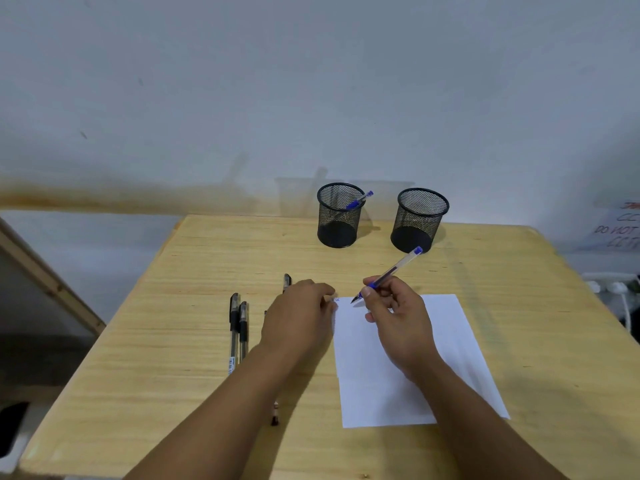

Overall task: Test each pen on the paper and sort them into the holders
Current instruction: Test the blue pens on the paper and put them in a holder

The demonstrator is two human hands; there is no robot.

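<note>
A white sheet of paper (450, 341) lies on the wooden table (173, 358). My right hand (398, 320) holds a blue pen (398, 268), its tip touching the paper's top left corner beside a small blue mark. My left hand (301, 313) rests flat on the paper's left edge, fingers closed at the corner. Two black pens (237, 327) lie side by side left of my left hand; another black pen (286, 281) pokes out beyond its knuckles. Two black mesh holders stand at the back: the left holder (339, 216) contains one blue pen (358, 201), the right holder (419, 220) looks empty.
Under my left forearm a pen end (275, 415) sticks out. A wall rises right behind the holders. A paper sign (620, 230) and white cables (613, 289) sit off the table's right side. A wooden frame (52, 282) leans at the left.
</note>
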